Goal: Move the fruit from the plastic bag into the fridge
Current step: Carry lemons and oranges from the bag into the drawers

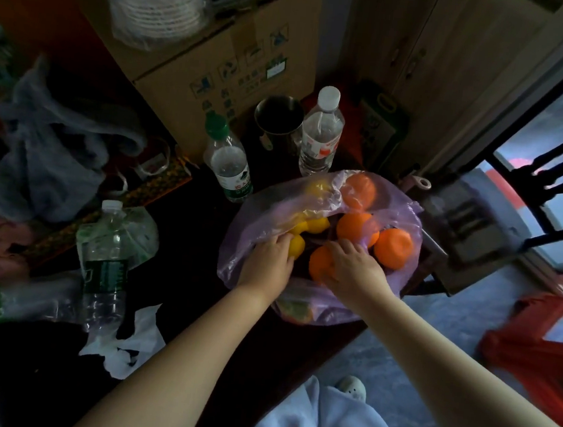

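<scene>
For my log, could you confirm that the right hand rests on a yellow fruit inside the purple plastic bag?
Not quite: the head view shows the right hand on an orange fruit, not a yellow one, inside the purple plastic bag.

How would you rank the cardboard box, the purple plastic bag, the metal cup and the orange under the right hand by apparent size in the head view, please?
1. cardboard box
2. plastic bag
3. metal cup
4. orange, partly covered by the right hand, so its place below the cup is unsure

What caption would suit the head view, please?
Left hand holds the purple bag; right hand grips an orange inside.
</scene>
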Available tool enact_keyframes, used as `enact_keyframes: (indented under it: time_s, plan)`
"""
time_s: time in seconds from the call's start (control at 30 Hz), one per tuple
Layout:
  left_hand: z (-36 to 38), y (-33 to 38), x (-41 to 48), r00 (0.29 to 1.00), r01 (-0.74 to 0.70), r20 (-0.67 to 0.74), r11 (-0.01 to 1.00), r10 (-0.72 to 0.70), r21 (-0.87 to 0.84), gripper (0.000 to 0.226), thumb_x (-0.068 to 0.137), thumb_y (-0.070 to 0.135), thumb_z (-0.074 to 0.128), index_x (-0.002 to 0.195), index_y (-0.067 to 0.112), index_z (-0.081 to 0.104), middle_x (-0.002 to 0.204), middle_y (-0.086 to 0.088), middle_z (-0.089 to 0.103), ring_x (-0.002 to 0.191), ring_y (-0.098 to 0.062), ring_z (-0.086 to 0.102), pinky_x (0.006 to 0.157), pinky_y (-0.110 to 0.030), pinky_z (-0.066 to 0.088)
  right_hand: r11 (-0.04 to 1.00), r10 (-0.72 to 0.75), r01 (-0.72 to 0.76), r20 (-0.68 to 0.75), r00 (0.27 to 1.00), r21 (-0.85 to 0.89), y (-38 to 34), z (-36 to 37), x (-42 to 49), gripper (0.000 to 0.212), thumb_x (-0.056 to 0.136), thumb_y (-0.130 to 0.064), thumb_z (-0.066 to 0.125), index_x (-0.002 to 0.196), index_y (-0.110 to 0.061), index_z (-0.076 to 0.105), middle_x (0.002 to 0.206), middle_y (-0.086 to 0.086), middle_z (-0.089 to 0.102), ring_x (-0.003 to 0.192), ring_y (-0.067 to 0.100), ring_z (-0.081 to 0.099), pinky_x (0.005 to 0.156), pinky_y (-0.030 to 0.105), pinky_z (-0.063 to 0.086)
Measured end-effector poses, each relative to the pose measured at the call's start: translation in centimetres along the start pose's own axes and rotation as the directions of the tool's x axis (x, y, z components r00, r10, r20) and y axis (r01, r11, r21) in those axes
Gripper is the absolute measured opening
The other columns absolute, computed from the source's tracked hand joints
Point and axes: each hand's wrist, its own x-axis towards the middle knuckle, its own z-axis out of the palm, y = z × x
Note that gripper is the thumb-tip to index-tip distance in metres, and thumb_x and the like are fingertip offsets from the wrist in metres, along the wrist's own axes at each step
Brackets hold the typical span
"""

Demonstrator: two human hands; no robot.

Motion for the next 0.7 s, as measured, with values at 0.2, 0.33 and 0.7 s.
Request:
enact_keyframes:
  time_s: [0.2, 0.33, 0.7]
  plan:
    - [0.8, 0.4, 0.2, 0.997, -0.071, 0.011, 0.986, 0.07, 0.152, 0.038, 0.086, 0.027, 0.062, 0.12, 0.017, 0.049, 0.122, -0.005, 0.046, 0.115, -0.025, 0.044, 0.087, -0.034, 0.042, 0.999, 0.035, -0.035, 0.013, 0.999, 0.0, 0.0, 0.3, -0.7, 0.082, 0.076, -0.042, 0.066, 0.144, -0.018, 0.027, 0.137, 0.003, 0.041, 0.122, 0.026, 0.042, 0.095, 0.034, 0.036]
    - [1.3, 0.2, 0.2, 0.994, -0.107, 0.015, 0.977, 0.106, 0.186, 0.042, 0.084, 0.017, 0.061, 0.124, 0.017, 0.049, 0.127, -0.006, 0.048, 0.121, -0.026, 0.042, 0.098, -0.033, 0.036, 0.999, 0.052, -0.052, 0.012, 0.999, 0.008, -0.4, 0.7, -0.5, 0.08, 0.078, -0.03, 0.064, 0.145, -0.013, 0.023, 0.138, 0.005, 0.04, 0.122, 0.027, 0.043, 0.099, 0.033, 0.034]
    - [-0.4, 0.8, -0.9, 0.989, -0.138, -0.041, 0.989, 0.14, 0.045, 0.05, 0.082, 0.013, 0.063, 0.13, 0.019, 0.049, 0.129, -0.004, 0.052, 0.115, -0.027, 0.052, 0.089, -0.037, 0.045, 0.984, 0.065, -0.028, -0.208, 0.976, 0.175, -0.6, -1.7, -2.2, 0.081, 0.071, -0.035, 0.073, 0.14, -0.014, 0.037, 0.136, 0.008, 0.047, 0.12, 0.032, 0.047, 0.085, 0.041, 0.046]
